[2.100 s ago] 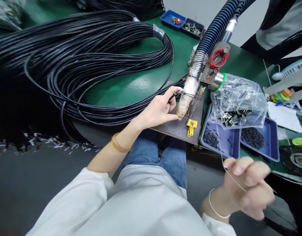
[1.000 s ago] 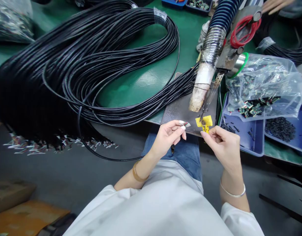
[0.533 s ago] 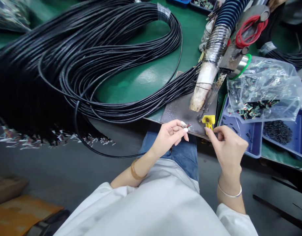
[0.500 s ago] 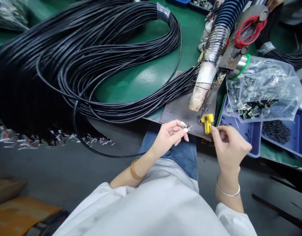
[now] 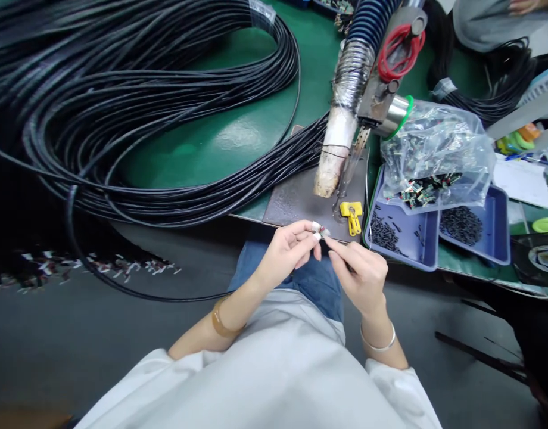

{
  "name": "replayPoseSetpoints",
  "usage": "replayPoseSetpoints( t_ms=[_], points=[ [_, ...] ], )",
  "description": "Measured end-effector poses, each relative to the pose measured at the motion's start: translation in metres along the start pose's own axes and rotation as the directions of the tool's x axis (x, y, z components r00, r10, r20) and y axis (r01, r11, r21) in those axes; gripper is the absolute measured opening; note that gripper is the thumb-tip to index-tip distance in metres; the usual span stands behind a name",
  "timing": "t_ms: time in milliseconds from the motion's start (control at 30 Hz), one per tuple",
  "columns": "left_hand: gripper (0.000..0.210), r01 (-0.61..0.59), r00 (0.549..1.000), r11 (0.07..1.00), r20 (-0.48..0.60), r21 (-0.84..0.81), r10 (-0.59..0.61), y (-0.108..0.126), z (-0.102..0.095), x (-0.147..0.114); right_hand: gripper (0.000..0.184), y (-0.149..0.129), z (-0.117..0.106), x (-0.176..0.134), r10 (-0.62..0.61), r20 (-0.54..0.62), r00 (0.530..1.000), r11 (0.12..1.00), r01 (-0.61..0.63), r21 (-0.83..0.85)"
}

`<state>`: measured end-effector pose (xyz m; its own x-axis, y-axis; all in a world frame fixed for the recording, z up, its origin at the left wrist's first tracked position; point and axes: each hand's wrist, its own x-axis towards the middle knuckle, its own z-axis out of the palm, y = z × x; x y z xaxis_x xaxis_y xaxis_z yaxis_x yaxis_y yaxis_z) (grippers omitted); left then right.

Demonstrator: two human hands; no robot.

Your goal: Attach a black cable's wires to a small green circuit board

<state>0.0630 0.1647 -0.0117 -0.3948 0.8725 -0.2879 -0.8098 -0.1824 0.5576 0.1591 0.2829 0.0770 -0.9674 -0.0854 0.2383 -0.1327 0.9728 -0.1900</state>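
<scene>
A stripped end of a thin black cable [image 5: 322, 232] is pinched between two bare hands just in front of the green table's edge [image 5: 238, 215].

The cable end is gripped by the closed fingertips of the left hand [image 5: 285, 253]; its coloured wires are touched by the narrowed thumb and forefinger of the right hand [image 5: 361, 275]. A small yellow plastic clip [image 5: 351, 214] lies just beyond on a dark grey metal plate [image 5: 296, 205], beside a blue plastic tray [image 5: 401, 247].

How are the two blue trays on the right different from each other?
The near blue tray holds only a thin scatter of small dark pieces; the far blue tray holds a heaped pile. The clear plastic bag rests mostly over the near tray's back, while the far tray is mostly uncovered. Both are blue, shallow, and sit side by side on the green table.
</scene>
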Motion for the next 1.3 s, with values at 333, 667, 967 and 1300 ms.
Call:
replayPoseSetpoints(
  t_ms=[333, 667, 967, 1300],
  points=[
    [0.049, -0.092, 0.981, 0.929, -0.128, 0.359, 0.147, -0.013, 0.013, -0.017, 0.043, 0.003, -0.087, -0.007, 0.195, 0.068, 0.978, 0.949, -0.171, -0.266],
    [0.057, 0.012, 0.987, 0.945, 0.147, 0.327, -0.063, -0.025, 0.033, -0.018, 0.013, 0.130, -0.080, 0.044, 0.106, 0.137, 0.985, 0.721, 0.019, -0.693],
    [0.048, -0.006, 0.989, 0.969, -0.142, -0.246, -0.030, -0.008, -0.002, -0.002, 0.010, 0.140, -0.075, 0.051, 0.097, 0.135, 0.986, 0.729, 0.022, -0.684],
    [0.060, 0.049, 0.996, 0.994, 0.085, -0.095, -0.040, -0.008, 0.026, 0.006, 0.010, 0.015, -0.037, -0.008, 0.480, 0.006, 0.877, 0.719, -0.397, 0.571]
  ],
)
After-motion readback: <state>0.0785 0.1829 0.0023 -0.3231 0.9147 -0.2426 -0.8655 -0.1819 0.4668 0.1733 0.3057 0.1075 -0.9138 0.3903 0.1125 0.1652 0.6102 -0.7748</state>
